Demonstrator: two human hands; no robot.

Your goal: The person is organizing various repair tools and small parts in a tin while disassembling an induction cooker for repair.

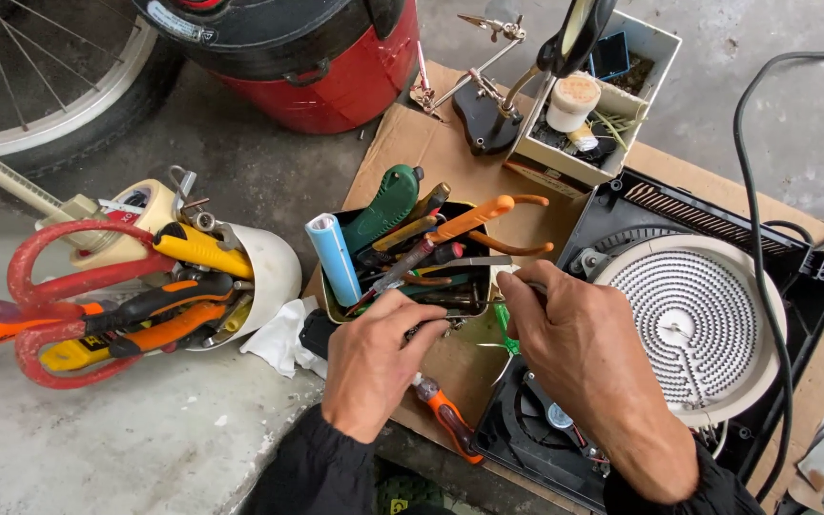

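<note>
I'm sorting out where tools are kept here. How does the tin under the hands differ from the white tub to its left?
The tool tin is dark, rectangular and sits upright on the cardboard; the white tub is round and lies tipped on its side on the concrete floor. The left hand and right hand work at the tin; nobody touches the tub. Both are crammed with hand tools.

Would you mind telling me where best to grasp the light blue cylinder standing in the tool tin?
Probably its upper half, from above and the left: the light blue cylinder leans up out of the tool tin at its left edge, its top free, while tools crowd its right.
</note>
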